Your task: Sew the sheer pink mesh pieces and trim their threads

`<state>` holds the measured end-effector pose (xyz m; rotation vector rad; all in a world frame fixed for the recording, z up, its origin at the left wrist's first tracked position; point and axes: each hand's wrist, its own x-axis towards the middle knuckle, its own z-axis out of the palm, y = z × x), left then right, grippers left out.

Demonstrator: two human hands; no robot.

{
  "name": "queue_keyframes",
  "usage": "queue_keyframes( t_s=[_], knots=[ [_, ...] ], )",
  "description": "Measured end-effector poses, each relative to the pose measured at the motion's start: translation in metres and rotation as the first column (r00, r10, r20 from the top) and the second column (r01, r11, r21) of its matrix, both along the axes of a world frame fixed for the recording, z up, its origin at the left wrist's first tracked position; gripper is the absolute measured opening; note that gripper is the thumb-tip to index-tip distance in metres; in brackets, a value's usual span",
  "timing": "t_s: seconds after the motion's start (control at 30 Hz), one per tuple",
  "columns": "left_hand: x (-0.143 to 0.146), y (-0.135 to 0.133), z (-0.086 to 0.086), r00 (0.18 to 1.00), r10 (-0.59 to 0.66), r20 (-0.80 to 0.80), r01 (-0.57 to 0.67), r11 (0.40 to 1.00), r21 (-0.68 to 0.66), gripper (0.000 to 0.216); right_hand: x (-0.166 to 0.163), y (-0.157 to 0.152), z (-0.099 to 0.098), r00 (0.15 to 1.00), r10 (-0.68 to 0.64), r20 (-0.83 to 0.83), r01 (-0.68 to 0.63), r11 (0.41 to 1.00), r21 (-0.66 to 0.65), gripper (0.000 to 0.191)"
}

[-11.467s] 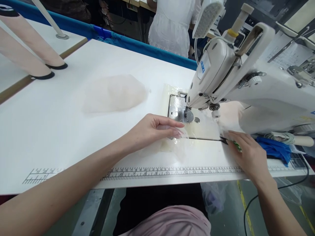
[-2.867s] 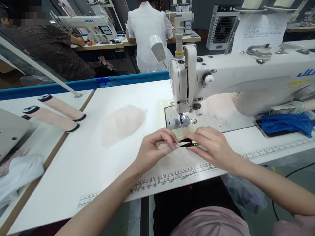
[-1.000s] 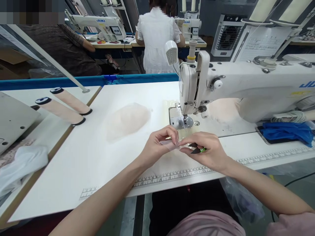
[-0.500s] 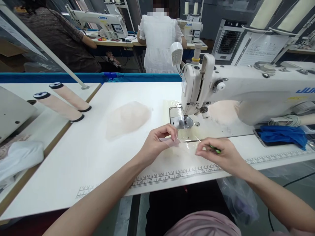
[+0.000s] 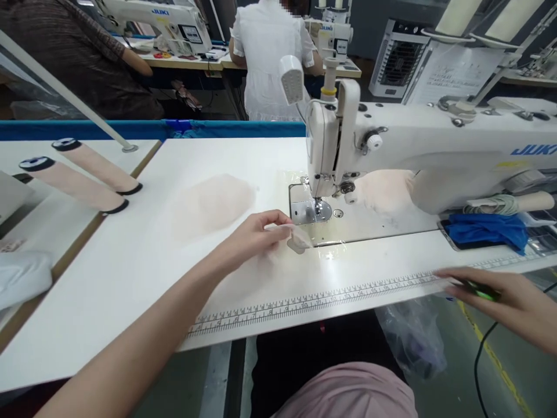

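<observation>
My left hand [image 5: 255, 239] pinches a small piece of sheer pale fabric [image 5: 301, 236] between thumb and fingertips, just in front of the needle plate of the sewing machine [image 5: 324, 157]. Off to the right, past the table's front edge, my right hand [image 5: 516, 299] is smeared by motion. In its palm lie what look like green thread snips [image 5: 485, 295], mostly covered by the fingers. A larger sheer peach fabric piece [image 5: 213, 203] rests flat on the white table to the left. More peach fabric [image 5: 385, 188] sits behind the needle, under the machine arm.
A ruler strip [image 5: 304, 306] runs along the table's front edge. Two peach thread cones [image 5: 73, 184] lie at the left. A blue cloth [image 5: 487, 229] rests on a dark tray at the right. A clear plastic bag [image 5: 413, 337] hangs below. Two people sit beyond the blue-covered edge.
My right hand has moved away from the fabric, right and slightly down, with the snips still in it. My left hand still pinches the fabric near the needle plate. The view has shifted slightly.
</observation>
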<state>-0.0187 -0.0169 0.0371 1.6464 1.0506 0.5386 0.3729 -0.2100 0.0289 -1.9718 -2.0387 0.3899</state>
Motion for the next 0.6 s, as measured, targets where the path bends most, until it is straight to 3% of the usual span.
queue_keyframes(
  t_s=[0.1, 0.2, 0.23, 0.3, 0.33, 0.37, 0.43, 0.47, 0.5, 0.53, 0.57, 0.6],
  knots=[
    [-0.006, 0.032, 0.003, 0.969, -0.056, -0.240, 0.101, 0.979, 0.180, 0.012, -0.025, 0.030, -0.012, 0.992, -0.107, 0.064, 0.103, 0.993, 0.055, 0.042],
    [-0.010, 0.052, 0.011, 0.932, 0.108, -0.346, 0.029, 0.929, 0.370, 0.016, -0.045, 0.056, -0.026, 0.992, -0.103, 0.067, 0.090, 0.981, 0.171, 0.041],
    [-0.011, 0.051, 0.015, 0.923, 0.187, -0.337, -0.014, 0.890, 0.456, 0.022, -0.049, 0.062, -0.030, 0.993, -0.096, 0.066, 0.080, 0.974, 0.210, 0.040],
    [-0.013, 0.034, 0.025, 0.903, 0.352, -0.248, -0.070, 0.687, 0.723, 0.030, -0.053, 0.067, -0.036, 0.993, -0.092, 0.070, 0.068, 0.958, 0.280, 0.039],
    [-0.014, 0.018, 0.031, 0.900, 0.392, -0.193, -0.105, 0.622, 0.776, 0.029, -0.054, 0.068, -0.038, 0.993, -0.094, 0.077, 0.066, 0.949, 0.308, 0.040],
    [-0.015, -0.002, 0.035, 0.910, 0.379, -0.166, -0.118, 0.622, 0.774, 0.028, -0.053, 0.068, -0.039, 0.992, -0.096, 0.085, 0.063, 0.942, 0.329, 0.041],
    [-0.017, -0.046, 0.041, 0.972, 0.183, -0.144, -0.042, 0.745, 0.666, 0.027, -0.050, 0.067, -0.041, 0.990, -0.098, 0.106, 0.054, 0.933, 0.356, 0.043],
    [-0.018, -0.068, 0.041, 0.984, 0.008, -0.176, 0.085, 0.851, 0.518, 0.025, -0.048, 0.067, -0.042, 0.988, -0.090, 0.125, 0.038, 0.930, 0.366, 0.043],
    [-0.018, -0.089, 0.038, 0.960, -0.201, -0.196, 0.257, 0.911, 0.322, 0.026, -0.047, 0.067, -0.043, 0.986, -0.082, 0.148, 0.020, 0.925, 0.379, 0.043],
    [-0.019, -0.108, 0.032, 0.886, -0.424, -0.187, 0.446, 0.891, 0.089, 0.029, -0.045, 0.067, -0.044, 0.981, -0.074, 0.177, -0.002, 0.918, 0.397, 0.042],
    [-0.019, -0.123, 0.022, 0.825, -0.549, -0.136, 0.534, 0.835, -0.133, 0.024, -0.044, 0.067, -0.045, 0.975, -0.071, 0.209, -0.024, 0.907, 0.421, 0.041],
    [-0.018, -0.136, 0.011, 0.858, -0.505, -0.098, 0.470, 0.847, -0.250, 0.019, -0.043, 0.068, -0.046, 0.968, -0.071, 0.241, -0.045, 0.895, 0.443, 0.040]
  ],
)
